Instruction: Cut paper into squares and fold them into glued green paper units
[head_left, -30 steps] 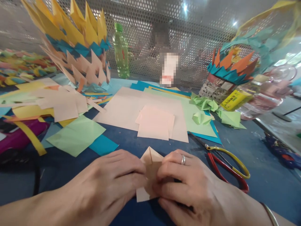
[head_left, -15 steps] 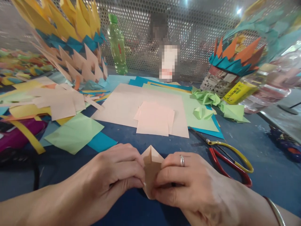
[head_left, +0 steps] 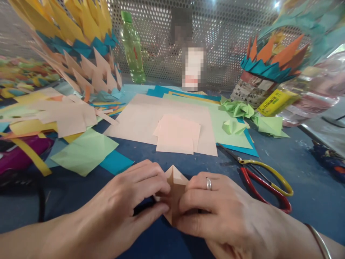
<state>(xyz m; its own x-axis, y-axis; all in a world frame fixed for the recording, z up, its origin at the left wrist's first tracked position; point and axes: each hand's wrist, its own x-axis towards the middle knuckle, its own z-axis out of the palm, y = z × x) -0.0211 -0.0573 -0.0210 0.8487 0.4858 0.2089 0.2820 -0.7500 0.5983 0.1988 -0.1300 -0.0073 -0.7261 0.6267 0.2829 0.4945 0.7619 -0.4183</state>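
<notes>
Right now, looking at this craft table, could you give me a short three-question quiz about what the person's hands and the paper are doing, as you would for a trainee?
1. True or false: both the left hand and the right hand pinch the small folded peach paper piece.
2. The red-and-yellow-handled scissors lie nearer which hand?
3. What sits on the large peach paper sheet? A) a green plastic bottle B) a stack of small peach paper squares C) scissors

Key: 1 true; 2 the right hand; 3 B.
</notes>
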